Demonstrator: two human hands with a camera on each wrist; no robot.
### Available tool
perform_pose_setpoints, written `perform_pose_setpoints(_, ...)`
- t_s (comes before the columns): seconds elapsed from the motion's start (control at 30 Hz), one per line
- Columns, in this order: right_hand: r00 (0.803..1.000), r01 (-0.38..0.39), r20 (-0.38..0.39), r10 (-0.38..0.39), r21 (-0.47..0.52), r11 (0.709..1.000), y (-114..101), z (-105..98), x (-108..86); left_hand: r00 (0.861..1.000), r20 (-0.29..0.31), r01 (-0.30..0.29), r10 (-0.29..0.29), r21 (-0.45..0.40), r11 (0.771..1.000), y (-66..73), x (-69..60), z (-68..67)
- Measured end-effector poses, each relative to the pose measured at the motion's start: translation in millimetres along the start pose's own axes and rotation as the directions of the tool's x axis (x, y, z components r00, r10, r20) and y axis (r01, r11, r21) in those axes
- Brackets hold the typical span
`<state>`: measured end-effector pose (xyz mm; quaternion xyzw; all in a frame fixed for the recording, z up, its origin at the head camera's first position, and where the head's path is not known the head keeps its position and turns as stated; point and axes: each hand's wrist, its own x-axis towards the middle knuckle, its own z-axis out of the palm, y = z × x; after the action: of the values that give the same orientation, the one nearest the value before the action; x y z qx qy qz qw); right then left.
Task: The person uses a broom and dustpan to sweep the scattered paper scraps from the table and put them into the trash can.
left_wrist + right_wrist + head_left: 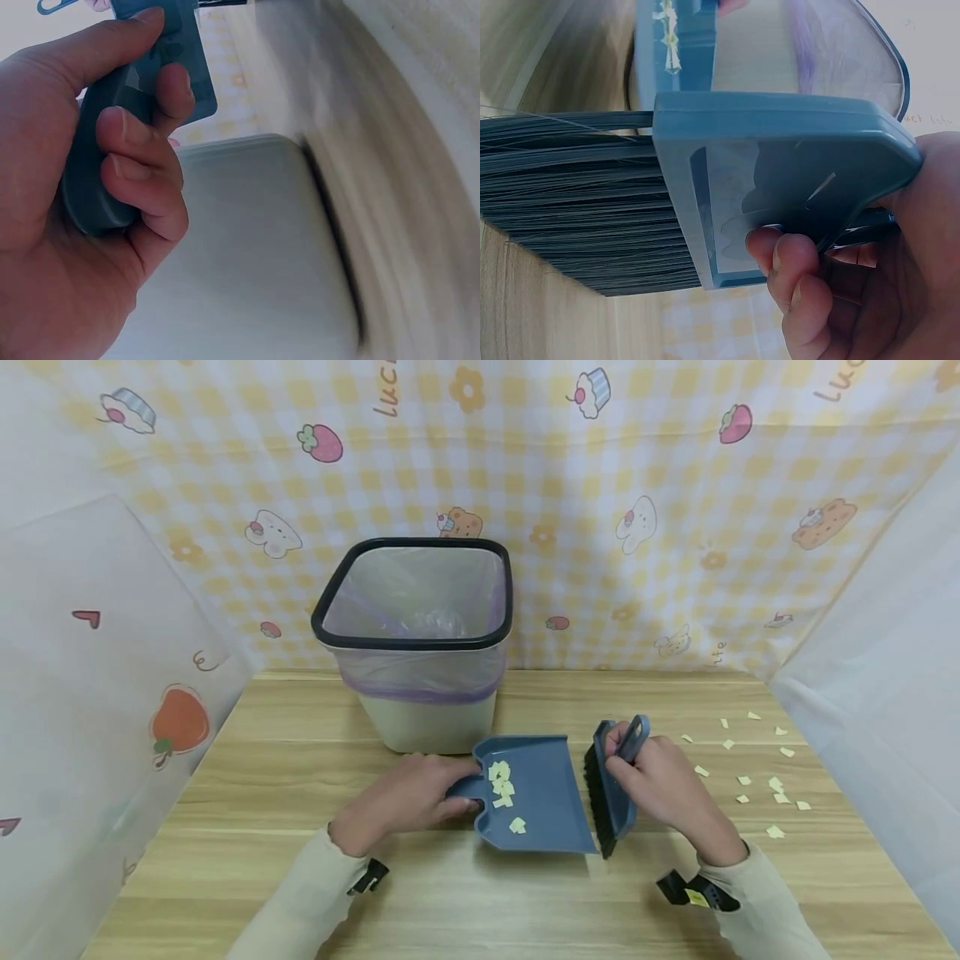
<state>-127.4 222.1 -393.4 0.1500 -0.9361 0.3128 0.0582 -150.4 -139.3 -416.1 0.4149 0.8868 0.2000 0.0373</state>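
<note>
My left hand (pixel 423 792) grips the short handle of a blue-grey dustpan (pixel 543 806). In the left wrist view, my fingers curl round that dark handle (pixel 105 165). Small pale-yellow paper scraps (pixel 501 779) lie on the pan near its handle side. With my right hand (pixel 663 781) I hold a matching hand brush (pixel 621 810) just right of the pan's front lip. Its dark bristles (pixel 585 202) point toward the pan, and the right wrist view shows my fingertips against the brush body.
Behind the dustpan stands a cream bin (pixel 431 722) with a black rim and a clear liner. More paper scraps (pixel 775 783) are scattered over the right side of the wooden table (pixel 247 852). A patterned cloth (pixel 570 552) hangs at the back.
</note>
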Motion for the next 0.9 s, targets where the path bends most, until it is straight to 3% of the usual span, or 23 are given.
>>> perform_pose_setpoints(0.43, 1.000, 0.013, -0.006, -0.013, -0.009, 1.000, 0.2, -0.3, 0.5, 1.000, 0.002, -0.023, 0.023, 0.087, 0.996, 12.0, -1.6, -26.3)
perform_pose_setpoints(0.9, 1.000, 0.010, -0.011, -0.010, -0.005, 1.000, 1.0, 0.6, 1.1, 0.995, -0.005, -0.101, 0.103, 0.150, 0.984, 16.5, -2.2, -37.2)
